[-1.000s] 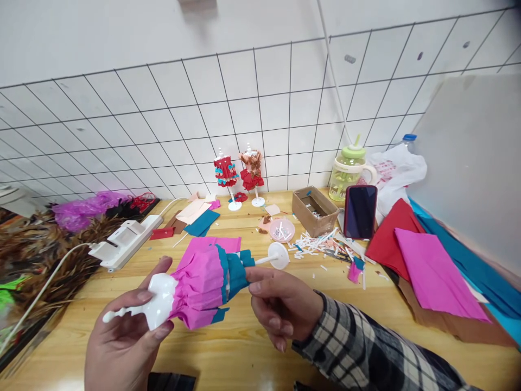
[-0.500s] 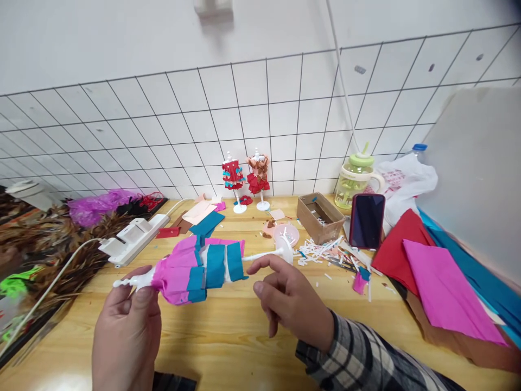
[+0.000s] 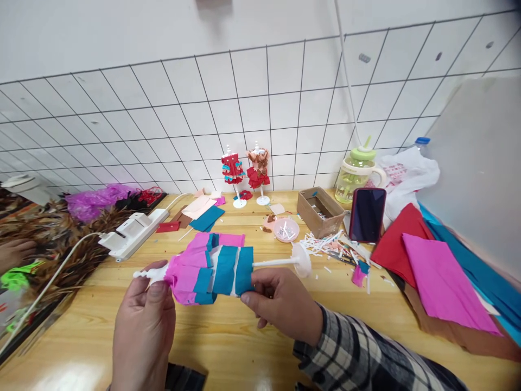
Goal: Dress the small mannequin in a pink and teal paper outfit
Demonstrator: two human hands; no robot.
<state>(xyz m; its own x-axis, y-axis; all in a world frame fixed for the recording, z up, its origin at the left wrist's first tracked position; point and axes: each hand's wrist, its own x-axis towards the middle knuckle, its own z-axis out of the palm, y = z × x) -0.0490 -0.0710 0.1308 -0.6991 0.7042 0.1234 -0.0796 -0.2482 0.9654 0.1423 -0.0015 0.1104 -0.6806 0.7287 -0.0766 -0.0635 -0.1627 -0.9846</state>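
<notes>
Left hand still pinching mini mannequin by its white top, held sideways over tabletop, front-left of cardboard box. Change: end blue strip, free before, now pinched by right hand. Body looks steadied from both ends.

From my end I see a pink-and-teal dress at seven o'clock, a black-and-cream plaid sleeve at five.
</notes>
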